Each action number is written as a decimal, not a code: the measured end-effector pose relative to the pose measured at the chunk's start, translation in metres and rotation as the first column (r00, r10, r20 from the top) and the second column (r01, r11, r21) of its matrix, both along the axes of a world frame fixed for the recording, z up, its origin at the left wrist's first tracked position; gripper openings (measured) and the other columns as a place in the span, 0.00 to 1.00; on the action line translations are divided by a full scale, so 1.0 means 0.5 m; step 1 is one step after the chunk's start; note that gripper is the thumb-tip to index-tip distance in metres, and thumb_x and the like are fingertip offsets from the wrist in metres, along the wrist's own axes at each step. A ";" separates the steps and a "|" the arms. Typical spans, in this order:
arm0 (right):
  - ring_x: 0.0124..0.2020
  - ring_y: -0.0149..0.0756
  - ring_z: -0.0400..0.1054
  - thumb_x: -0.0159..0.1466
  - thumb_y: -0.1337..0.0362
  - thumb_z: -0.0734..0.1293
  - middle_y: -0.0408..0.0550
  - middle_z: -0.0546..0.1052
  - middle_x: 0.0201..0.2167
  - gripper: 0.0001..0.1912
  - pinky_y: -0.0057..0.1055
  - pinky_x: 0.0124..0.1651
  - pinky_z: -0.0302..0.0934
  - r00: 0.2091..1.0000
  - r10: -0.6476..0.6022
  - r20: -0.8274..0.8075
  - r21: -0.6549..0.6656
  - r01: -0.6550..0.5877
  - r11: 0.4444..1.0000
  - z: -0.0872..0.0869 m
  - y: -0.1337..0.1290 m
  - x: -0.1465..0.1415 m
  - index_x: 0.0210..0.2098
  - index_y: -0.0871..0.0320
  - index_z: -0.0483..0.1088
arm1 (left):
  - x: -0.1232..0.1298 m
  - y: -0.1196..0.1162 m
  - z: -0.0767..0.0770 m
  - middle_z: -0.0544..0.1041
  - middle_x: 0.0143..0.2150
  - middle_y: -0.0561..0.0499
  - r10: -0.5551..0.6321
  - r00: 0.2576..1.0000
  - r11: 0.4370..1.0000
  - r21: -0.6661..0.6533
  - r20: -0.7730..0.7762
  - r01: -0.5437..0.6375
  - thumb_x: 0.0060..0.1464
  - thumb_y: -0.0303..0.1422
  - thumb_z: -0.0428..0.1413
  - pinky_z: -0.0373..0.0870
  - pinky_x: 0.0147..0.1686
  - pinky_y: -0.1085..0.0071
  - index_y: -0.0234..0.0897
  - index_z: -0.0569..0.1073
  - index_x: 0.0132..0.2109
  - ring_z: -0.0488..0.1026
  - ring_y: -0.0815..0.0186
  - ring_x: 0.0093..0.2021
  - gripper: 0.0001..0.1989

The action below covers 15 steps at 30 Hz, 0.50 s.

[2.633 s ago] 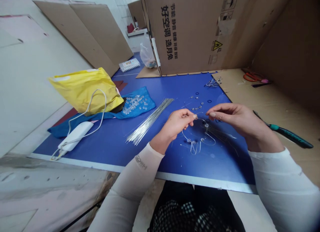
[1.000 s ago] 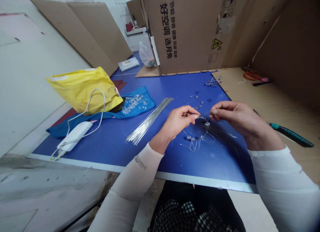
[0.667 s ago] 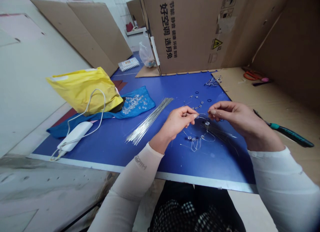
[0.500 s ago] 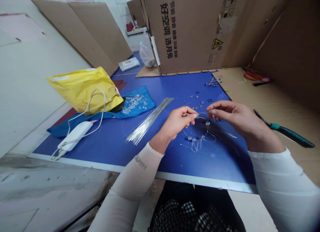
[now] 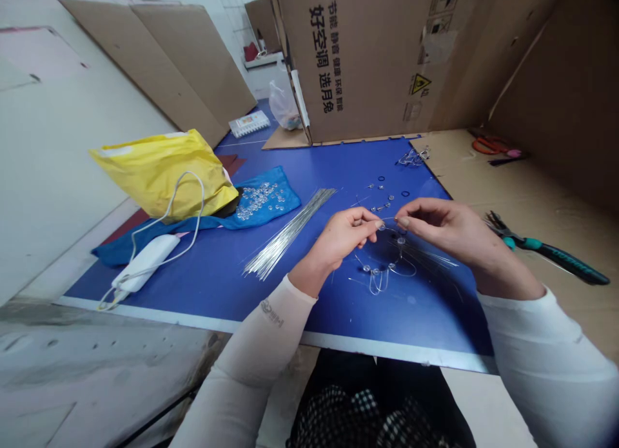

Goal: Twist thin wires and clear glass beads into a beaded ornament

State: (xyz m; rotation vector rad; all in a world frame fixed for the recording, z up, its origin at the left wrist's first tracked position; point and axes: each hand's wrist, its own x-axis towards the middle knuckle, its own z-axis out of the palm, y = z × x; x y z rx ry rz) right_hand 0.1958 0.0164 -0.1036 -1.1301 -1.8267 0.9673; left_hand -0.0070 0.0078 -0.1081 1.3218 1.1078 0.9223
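My left hand (image 5: 349,234) is closed, thumb and forefinger pinching a thin wire with a clear bead at the fingertips. From there a loop of wire strung with clear beads (image 5: 376,271) hangs over the blue table. My right hand (image 5: 435,225) is closed too, its thumb and forefinger pinching the wire's free end just right of the left fingertips. More beaded wire (image 5: 387,206) lies behind the hands, with a small black ring (image 5: 405,193) beside it. Loose wires (image 5: 430,258) lie below my right hand.
A bundle of straight silver wires (image 5: 290,235) lies left of my hands. Clear beads (image 5: 261,200) rest on a blue cloth by a yellow bag (image 5: 169,174) and a white corded device (image 5: 147,261). Pliers (image 5: 556,251) and orange scissors (image 5: 491,145) lie on cardboard at right.
My right hand has moved slightly left, its thumb and forefinger closing on the wire end near my left fingertips. More of the pliers shows. My left hand has barely moved.
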 end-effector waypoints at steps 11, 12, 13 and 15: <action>0.30 0.36 0.68 0.61 0.53 0.71 0.45 0.78 0.28 0.12 0.33 0.35 0.58 0.994 -0.109 -0.010 0.098 0.109 0.989 -0.013 0.003 -0.009 0.29 0.55 0.77 | -0.008 0.001 0.011 0.71 0.29 0.53 -0.124 0.966 0.971 -0.171 0.225 0.164 0.62 0.29 0.53 0.56 0.27 0.73 0.31 0.71 0.46 0.61 0.76 0.25 0.07; 0.30 0.35 0.68 0.61 0.53 0.71 0.45 0.78 0.28 0.12 0.33 0.35 0.58 0.994 -0.110 -0.011 0.095 0.111 0.989 -0.013 0.002 -0.008 0.29 0.55 0.77 | -0.008 0.001 0.013 0.71 0.29 0.53 -0.114 0.963 0.967 -0.195 0.244 0.164 0.61 0.27 0.52 0.56 0.28 0.73 0.31 0.69 0.47 0.62 0.75 0.25 0.08; 0.30 0.35 0.67 0.61 0.53 0.71 0.44 0.77 0.27 0.12 0.33 0.35 0.58 0.994 -0.106 -0.015 0.089 0.107 0.990 -0.013 0.002 -0.008 0.29 0.55 0.76 | -0.009 0.001 0.013 0.72 0.30 0.53 -0.111 0.958 0.963 -0.211 0.264 0.170 0.60 0.25 0.52 0.57 0.28 0.73 0.31 0.69 0.48 0.63 0.75 0.25 0.09; 0.29 0.34 0.66 0.62 0.54 0.70 0.44 0.77 0.27 0.12 0.33 0.35 0.58 0.995 -0.096 -0.034 0.077 0.098 0.992 -0.013 0.003 -0.009 0.29 0.55 0.76 | -0.011 0.002 0.012 0.73 0.31 0.52 -0.124 0.943 0.957 -0.215 0.309 0.196 0.57 0.23 0.53 0.58 0.30 0.72 0.32 0.67 0.49 0.64 0.75 0.26 0.12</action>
